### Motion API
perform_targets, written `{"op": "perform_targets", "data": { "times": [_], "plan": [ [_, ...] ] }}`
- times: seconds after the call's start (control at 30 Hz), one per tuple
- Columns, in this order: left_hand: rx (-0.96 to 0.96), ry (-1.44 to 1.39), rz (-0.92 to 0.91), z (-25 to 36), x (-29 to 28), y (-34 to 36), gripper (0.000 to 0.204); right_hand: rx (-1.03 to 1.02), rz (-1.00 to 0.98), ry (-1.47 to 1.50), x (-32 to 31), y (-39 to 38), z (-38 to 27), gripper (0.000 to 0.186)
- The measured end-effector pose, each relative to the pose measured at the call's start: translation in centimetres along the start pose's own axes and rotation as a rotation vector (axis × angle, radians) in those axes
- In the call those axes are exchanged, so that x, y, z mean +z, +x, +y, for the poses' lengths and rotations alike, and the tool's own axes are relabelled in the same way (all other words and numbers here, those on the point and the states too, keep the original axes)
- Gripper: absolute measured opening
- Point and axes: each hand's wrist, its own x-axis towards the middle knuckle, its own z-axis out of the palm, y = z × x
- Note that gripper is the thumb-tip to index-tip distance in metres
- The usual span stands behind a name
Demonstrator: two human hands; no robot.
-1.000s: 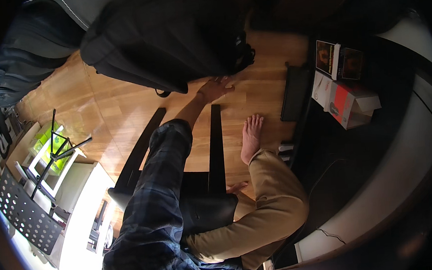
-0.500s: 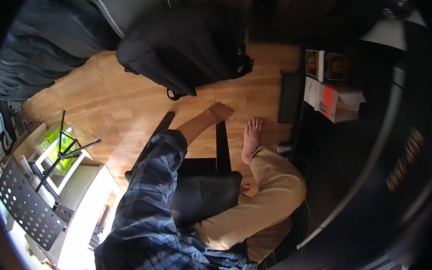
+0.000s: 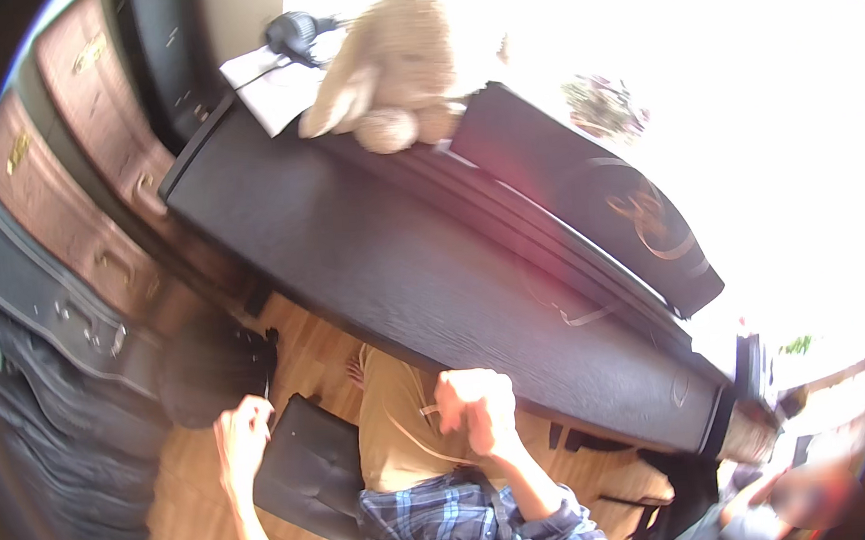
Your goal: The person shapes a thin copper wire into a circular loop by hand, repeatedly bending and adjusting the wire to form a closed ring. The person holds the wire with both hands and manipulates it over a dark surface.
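Note:
My left hand [image 3: 242,439] is raised to the left of the black padded bench seat [image 3: 311,464]. Its fingers are curled together, and what they hold, if anything, is too small to make out. Over my lap, my right hand [image 3: 480,407] is closed and somewhat blurred. A thin pale cord [image 3: 395,423] loops beside it above my tan trousers [image 3: 390,452] and seems to come from its fingers. Just beyond the right hand runs the front edge of a dark wooden piano [image 3: 393,278], its lid down.
A plush rabbit [image 3: 403,61], headphones [image 3: 293,37] and white paper [image 3: 275,90] lie on the piano, near its upright music rest [image 3: 588,194]. Wooden drawers [image 3: 77,205] and black cases [image 3: 43,297] line the left. A blurred person [image 3: 747,529] appears at lower right.
My view has swung from the floor and backpack to the piano. My left hand, low over the floor before, is now raised beside the bench. My right hand has come into view with the cord.

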Motion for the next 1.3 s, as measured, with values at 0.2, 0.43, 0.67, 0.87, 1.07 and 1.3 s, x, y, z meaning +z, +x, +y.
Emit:
{"op": "perform_targets", "data": {
  "times": [0.2, 0.43, 0.67, 0.87, 1.07, 1.3],
  "plan": [
    [0.262, -0.704, -0.102, 15.6, -2.4, -3.9, 0.015, 0.117, 0.503, 0.192, -6.4, -15.0, -3.8, 0.076],
    [0.673, -0.51, -0.122, 34.7, -1.4, 3.0, 0.025, -0.072, 0.799, 0.404, -11.5, -24.7, -5.3, 0.079],
    [0.878, -0.297, 0.054, 48.8, 1.7, 16.1, 0.033, -0.06, 0.868, 0.386, -14.7, -28.4, -4.3, 0.079],
    [0.825, -0.258, 0.091, 51.7, 4.2, 25.8, 0.026, -0.007, 0.895, 0.364, -16.1, -29.3, -3.6, 0.079],
    [0.758, -0.096, -0.009, 47.4, 7.1, 30.9, 0.02, -0.005, 0.929, 0.352, -16.3, -28.3, -3.3, 0.076],
    [1.037, 0.04, 0.105, 44.3, 8.5, 35.1, 0.015, 0.013, 0.916, 0.375, -16.2, -28.0, -2.4, 0.079]
  ]
}}
